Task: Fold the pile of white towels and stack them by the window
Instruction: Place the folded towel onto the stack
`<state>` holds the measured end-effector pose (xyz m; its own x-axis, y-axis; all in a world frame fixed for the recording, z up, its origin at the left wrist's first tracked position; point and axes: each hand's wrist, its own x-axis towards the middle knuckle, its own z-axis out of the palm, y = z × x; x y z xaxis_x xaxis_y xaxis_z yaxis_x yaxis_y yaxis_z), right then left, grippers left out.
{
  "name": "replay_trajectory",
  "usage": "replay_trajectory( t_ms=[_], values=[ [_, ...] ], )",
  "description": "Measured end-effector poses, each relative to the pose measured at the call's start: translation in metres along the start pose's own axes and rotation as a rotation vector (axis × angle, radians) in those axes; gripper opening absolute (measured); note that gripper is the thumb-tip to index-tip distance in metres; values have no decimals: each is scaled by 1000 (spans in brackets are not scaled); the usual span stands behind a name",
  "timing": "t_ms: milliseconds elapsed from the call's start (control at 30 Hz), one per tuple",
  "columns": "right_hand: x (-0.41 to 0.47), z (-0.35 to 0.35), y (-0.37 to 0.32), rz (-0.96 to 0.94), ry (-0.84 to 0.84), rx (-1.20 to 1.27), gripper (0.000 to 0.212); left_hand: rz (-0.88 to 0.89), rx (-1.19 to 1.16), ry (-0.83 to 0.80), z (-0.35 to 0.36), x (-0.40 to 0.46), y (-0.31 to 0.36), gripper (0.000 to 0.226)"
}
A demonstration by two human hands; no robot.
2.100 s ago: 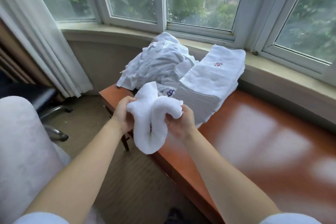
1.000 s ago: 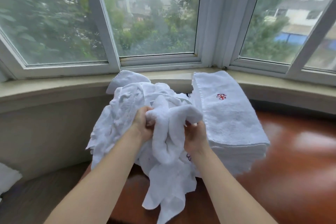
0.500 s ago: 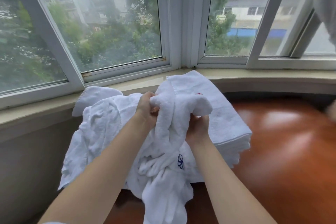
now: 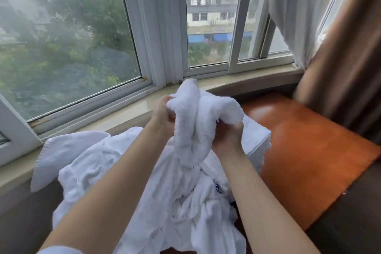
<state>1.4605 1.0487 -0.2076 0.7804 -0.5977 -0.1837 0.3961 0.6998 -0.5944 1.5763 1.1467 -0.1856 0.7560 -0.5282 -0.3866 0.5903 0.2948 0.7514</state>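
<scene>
I hold a bunched white towel [image 4: 191,121] up in front of the window with both hands. My left hand [image 4: 164,115] grips its left fold and my right hand [image 4: 228,136] grips its right fold from below. Its lower part hangs down with a blue emblem showing. Under my arms lies the loose pile of white towels [image 4: 86,171], spilling against the sill. The stack of folded towels [image 4: 257,140] sits just right of my right hand, mostly hidden behind the held towel.
The orange-brown wooden table [image 4: 309,150] stretches to the right. A stone window sill [image 4: 127,105] runs behind the towels below the white window frames. A brown curtain [image 4: 340,57] and a sheer white one hang at the right.
The view has swung right and closer to the window. The towel in my hands has risen higher, and the folded stack now sits almost hidden behind it.
</scene>
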Motion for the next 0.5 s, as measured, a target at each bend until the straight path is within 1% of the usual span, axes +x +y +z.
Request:
replay_trajectory(
  t_ms=[33,100,133,167,233,267,300,333,367,400,433,500],
  values=[
    [4,3,-7,-94,15,-44,23,8,19,-52,6,3,9,47],
    [19,-7,-23,-166,23,7,15,30,-36,-138,16,20,26,36],
    [29,-20,-30,-180,89,-28,13,51,-64,-144,16,34,32,32],
    [35,-35,-36,-165,216,-105,12,76,-95,-121,10,52,34,34],
    [37,-69,-35,-61,470,-291,10,65,-152,20,-10,87,33,42],
    [37,-88,-29,4,570,-383,14,48,-132,113,-23,103,27,36],
    [36,-105,-23,68,630,-440,17,27,-52,193,-34,116,19,28],
    [34,-117,-18,120,651,-478,18,-15,55,254,-44,126,8,25],
    [33,-125,-15,148,628,-504,24,-51,160,294,-50,134,-2,31],
    [35,-131,-14,153,597,-525,35,-36,204,345,-55,145,-11,41],
    [35,-131,-14,141,569,-542,41,28,232,396,-53,150,-18,48],
    [41,-126,-19,83,528,-570,39,220,268,448,-46,156,-24,61]
  ],
)
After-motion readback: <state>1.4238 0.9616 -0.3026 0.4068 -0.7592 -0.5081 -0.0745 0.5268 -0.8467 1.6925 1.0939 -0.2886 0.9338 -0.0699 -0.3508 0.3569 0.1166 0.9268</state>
